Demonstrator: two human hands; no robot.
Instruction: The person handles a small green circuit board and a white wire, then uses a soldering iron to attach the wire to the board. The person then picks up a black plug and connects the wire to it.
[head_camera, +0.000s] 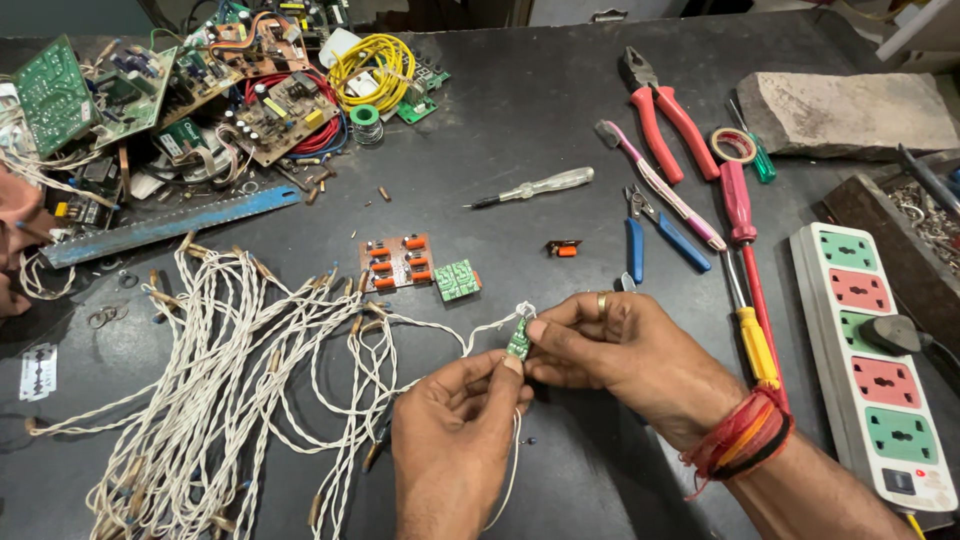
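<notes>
The left hand (455, 435) and the right hand (610, 345) met over the near middle of the dark bench (540, 130), and between them they pinched a small green circuit board (518, 340). The left hand's fingertips gripped its lower end, while the right hand's thumb and forefinger closed on its upper edge. A ring sat on one right finger, and red and orange threads (745, 435) wound round the right wrist. A twisted white wire (490, 325) ran from the small board, looped above it and trailed left; another strand hung down past the left hand.

That wire joined a large tangle of twisted white leads (230, 380) spread over the left half of the bench. Just beyond the hands lay a brown board with orange parts (396, 262) and, touching its right side, another small green board (457, 279). A single orange part (564, 248) lay apart, further right.

To the right of the hands lay a yellow-handled screwdriver (752, 335), a red-handled screwdriver (738, 205), blue-handled cutters (650, 235), a pink-handled tool (660, 185) and red-handled pliers (665, 115). A clear-handled screwdriver (540, 187) lay near the middle. A white power strip (880, 370) with red and green sockets ran along the right edge, a black plug seated in it. A grey stone slab (850, 110) rested at the far right.

At the far left, a heap of circuit boards (150, 90) and a coil of yellow wire (372, 65) sat behind a blue saw blade (165, 228). A razor blade (38, 372) lay near the left edge.
</notes>
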